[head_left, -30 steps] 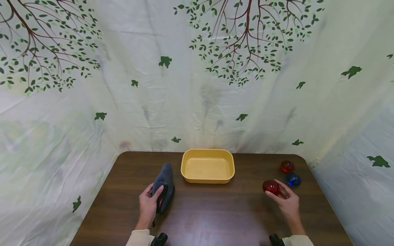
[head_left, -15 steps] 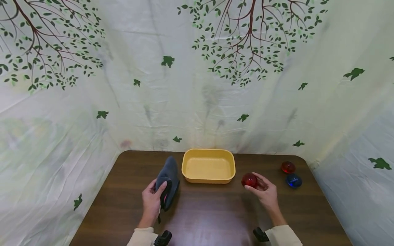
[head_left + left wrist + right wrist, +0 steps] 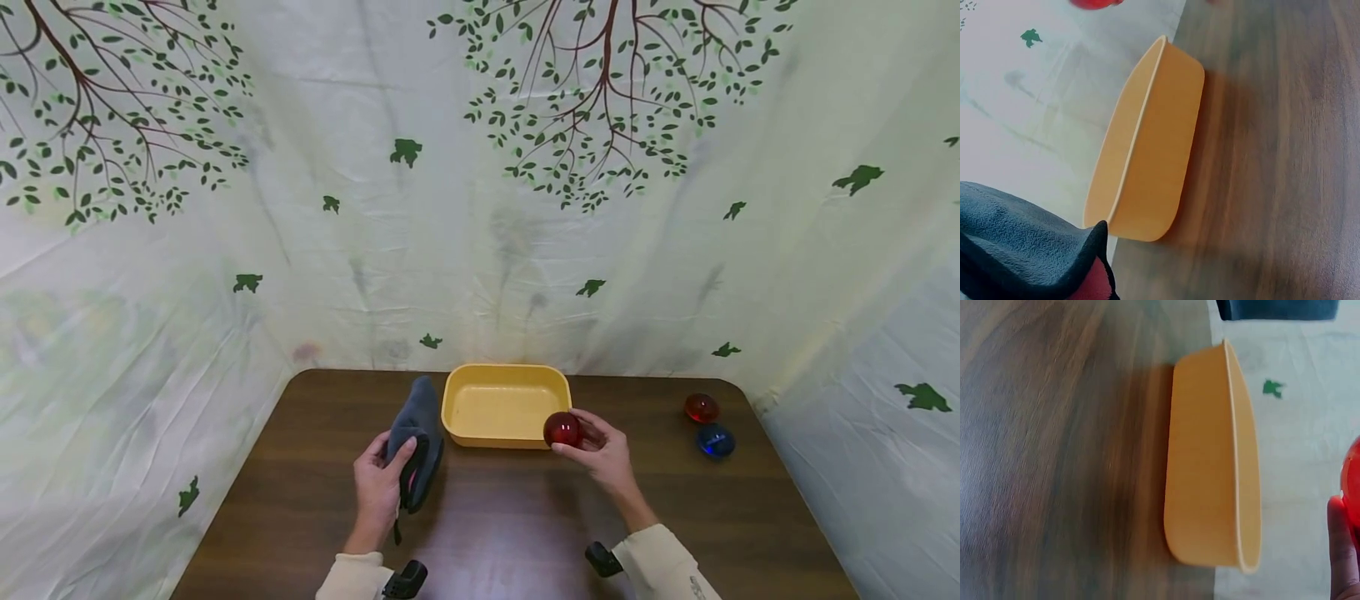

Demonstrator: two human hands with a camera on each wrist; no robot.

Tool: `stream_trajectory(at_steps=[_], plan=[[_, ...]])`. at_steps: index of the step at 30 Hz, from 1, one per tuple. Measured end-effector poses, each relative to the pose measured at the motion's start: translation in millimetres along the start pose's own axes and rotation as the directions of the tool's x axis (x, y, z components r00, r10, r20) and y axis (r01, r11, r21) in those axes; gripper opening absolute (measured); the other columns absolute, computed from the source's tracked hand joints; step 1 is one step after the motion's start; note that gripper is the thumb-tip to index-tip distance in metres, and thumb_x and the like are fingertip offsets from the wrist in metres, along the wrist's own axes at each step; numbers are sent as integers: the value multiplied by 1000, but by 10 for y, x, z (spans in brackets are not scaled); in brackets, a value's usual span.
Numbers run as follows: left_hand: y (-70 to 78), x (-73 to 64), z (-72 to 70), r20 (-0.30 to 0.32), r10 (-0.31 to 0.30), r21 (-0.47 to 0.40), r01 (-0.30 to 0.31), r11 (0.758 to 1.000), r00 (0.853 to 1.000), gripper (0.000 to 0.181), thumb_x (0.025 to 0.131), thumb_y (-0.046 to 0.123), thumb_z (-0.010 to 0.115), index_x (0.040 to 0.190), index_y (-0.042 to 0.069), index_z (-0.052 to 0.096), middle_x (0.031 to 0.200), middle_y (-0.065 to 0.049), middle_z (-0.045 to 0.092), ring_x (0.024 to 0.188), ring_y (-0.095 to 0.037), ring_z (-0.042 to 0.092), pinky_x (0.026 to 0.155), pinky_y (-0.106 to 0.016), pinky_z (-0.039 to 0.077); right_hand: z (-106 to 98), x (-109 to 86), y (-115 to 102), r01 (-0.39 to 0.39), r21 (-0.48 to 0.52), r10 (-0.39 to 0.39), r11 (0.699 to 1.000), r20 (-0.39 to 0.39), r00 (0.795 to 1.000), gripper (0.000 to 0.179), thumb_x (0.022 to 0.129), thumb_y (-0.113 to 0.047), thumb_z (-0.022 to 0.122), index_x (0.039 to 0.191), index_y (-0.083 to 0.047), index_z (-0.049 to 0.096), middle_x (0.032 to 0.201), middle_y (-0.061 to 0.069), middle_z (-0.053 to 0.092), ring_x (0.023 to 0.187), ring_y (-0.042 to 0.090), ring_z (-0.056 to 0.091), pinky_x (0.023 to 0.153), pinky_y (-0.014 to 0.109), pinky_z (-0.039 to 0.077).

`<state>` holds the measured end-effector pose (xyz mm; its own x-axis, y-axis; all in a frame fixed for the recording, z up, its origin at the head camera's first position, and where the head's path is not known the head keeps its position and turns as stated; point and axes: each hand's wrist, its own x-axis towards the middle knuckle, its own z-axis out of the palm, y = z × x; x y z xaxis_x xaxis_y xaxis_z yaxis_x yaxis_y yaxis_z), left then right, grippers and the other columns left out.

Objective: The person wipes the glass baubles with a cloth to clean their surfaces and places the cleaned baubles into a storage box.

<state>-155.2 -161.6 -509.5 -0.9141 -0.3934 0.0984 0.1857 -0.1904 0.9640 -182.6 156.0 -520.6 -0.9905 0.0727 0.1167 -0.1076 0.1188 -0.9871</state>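
My left hand (image 3: 377,487) grips a soft grey-blue fabric item (image 3: 417,417), which has black edging and a dangling cord. Red shows inside the black edge of this fabric item (image 3: 1019,240) in the left wrist view. Between the thumb and fingers of my right hand (image 3: 606,458) is a shiny, see-through red ball (image 3: 562,429). It overlaps the front right corner of the yellow tub (image 3: 495,442) in the head view. The right wrist view catches only part of the red ball (image 3: 1352,481), at its right edge.
At the far right of the brown table (image 3: 510,533) lie a second red ball (image 3: 702,407) and a blue ball (image 3: 716,440), close together. Behind the table hangs a pale curtain (image 3: 465,250) printed with branches and leaves.
My right hand has carried the red ball leftward from beside the other two balls to the tub's front right corner. My left hand has shifted slightly right with the fabric item.
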Motion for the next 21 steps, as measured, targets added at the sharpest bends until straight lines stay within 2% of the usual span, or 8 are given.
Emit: stream_trajectory(at_steps=[7,13,18,20,21], plan=[[-2,-7,41,-1,-19,1,19,1000,1000,14,83,3,75,95,2,67,84,-7,68,73,-13,66,68,-26,58,209,34,-59,39,49,-43,998,80,996,54,73,-4,83,123,-4,63,119,19,65,104,29,64,85,29,54],[12,-7,130,33,-14,16,13,1000,999,18,84,2,73,98,-5,64,85,-5,67,73,-13,66,69,-26,58,330,72,-154,51,68,-60,996,136,989,54,73,1,82,124,0,62,121,20,63,105,29,62,83,32,55],[39,-9,215,42,8,-3,-8,1000,999,25,84,2,73,101,-12,61,85,-7,68,73,-14,66,68,-27,58,404,36,-422,79,74,-90,994,168,982,51,74,3,81,121,5,62,119,23,63,103,30,64,81,32,56],[47,-9,240,44,15,-15,-14,1000,999,24,84,2,73,100,-11,61,84,-6,68,73,-14,66,68,-27,58,435,28,-493,85,83,-99,993,183,978,50,74,3,81,119,6,62,119,24,62,103,32,64,81,34,56],[50,-7,250,46,16,-20,-15,1000,999,24,84,1,73,101,-12,60,83,-5,68,73,-14,66,68,-27,58,457,50,-462,86,90,-102,992,187,977,50,74,3,81,120,7,61,118,25,62,103,33,64,81,35,56]])
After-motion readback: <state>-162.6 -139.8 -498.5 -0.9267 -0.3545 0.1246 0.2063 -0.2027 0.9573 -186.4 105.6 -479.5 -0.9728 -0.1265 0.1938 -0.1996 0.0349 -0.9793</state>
